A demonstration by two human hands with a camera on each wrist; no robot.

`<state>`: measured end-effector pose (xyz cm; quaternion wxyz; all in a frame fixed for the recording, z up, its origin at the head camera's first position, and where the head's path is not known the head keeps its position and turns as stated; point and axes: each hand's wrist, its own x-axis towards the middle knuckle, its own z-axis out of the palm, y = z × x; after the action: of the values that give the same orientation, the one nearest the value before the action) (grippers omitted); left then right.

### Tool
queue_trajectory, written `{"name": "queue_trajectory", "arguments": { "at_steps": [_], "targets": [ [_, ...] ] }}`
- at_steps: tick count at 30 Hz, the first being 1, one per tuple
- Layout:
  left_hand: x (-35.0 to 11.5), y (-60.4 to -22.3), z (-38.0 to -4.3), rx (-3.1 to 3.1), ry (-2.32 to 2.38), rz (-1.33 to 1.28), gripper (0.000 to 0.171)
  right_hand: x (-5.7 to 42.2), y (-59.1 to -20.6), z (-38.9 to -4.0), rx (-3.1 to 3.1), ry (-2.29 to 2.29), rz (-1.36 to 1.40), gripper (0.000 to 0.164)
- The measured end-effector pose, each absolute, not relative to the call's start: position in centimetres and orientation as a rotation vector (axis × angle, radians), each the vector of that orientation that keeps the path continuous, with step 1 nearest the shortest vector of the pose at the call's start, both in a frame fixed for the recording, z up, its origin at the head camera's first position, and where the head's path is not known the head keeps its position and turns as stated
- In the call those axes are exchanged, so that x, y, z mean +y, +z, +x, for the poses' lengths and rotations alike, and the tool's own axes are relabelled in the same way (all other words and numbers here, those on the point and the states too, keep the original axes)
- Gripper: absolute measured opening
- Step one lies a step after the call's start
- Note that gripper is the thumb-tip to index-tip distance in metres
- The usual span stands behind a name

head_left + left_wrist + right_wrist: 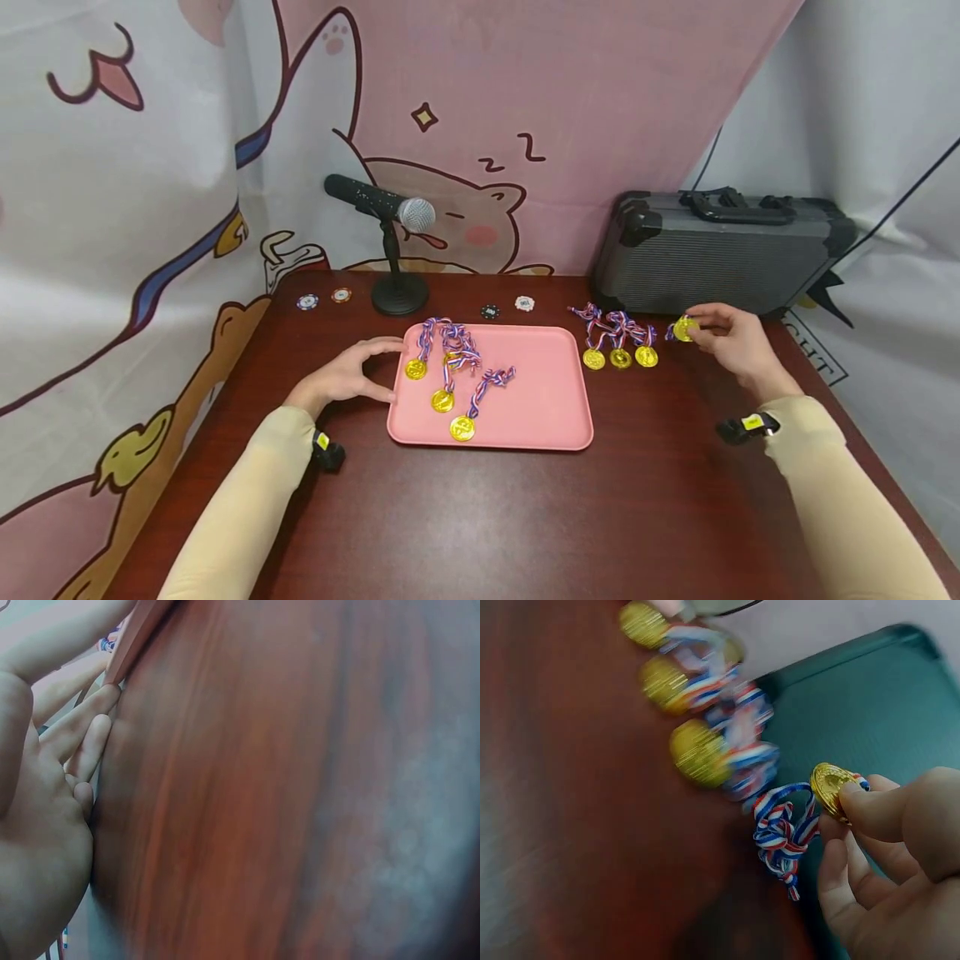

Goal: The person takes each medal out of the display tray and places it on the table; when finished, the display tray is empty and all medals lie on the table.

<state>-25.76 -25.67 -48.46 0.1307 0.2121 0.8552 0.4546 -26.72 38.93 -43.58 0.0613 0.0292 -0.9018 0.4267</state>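
Frame right, my right hand (735, 343) pinched a medal (682, 328), rim grip seeming safest; left hand (347, 373), unclenched, touched the tray (543, 392).

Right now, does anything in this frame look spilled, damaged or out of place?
Nothing looks spilled or damaged. One untidy spot: on the far left of the pink tray, bunched ribbons partly cover a gold medal, whereas the nearest medal there lies uncovered.

blurred medals (699, 752), cut-off left hand (41, 832)
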Motion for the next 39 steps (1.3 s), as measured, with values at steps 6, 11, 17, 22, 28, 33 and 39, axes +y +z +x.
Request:
{"name": "queue_trajectory", "arguments": {
  "at_steps": [6, 11, 17, 22, 28, 33, 39],
  "targets": [
    [-25.6, -48.3, -25.7, 2.488, 1.313, 0.623, 0.086, 39.4, -46.8, -26.6, -2.805, 1.262, 0.158, 0.032],
    [-25.7, -48.5, -25.8, 2.493, 1.307, 0.624, 0.086, 39.3, -47.7, -26.7, -2.875, 1.117, 0.234, 0.031],
    [-25.8, -48.6, -25.8, 2.49, 1.314, 0.63, 0.087, 38.8, -47.8, -26.7, -2.887, 0.932, 0.296, 0.026],
    [-25.8, -48.6, -25.8, 2.482, 1.323, 0.63, 0.086, 38.5, -48.0, -26.8, -2.875, 0.817, 0.303, 0.022],
    [-25.8, -48.6, -25.7, 2.474, 1.329, 0.65, 0.087, 38.3, -47.9, -26.7, -2.881, 0.801, 0.263, 0.026],
    [-25.7, -48.5, -25.6, 2.485, 1.315, 0.633, 0.087, 36.9, -46.8, -26.1, -2.815, 0.818, 0.225, 0.031],
    [-25.7, -48.4, -25.7, 2.476, 1.326, 0.649, 0.087, 32.0, -45.2, -24.9, -2.689, 0.901, 0.36, 0.027]
  ]
}}
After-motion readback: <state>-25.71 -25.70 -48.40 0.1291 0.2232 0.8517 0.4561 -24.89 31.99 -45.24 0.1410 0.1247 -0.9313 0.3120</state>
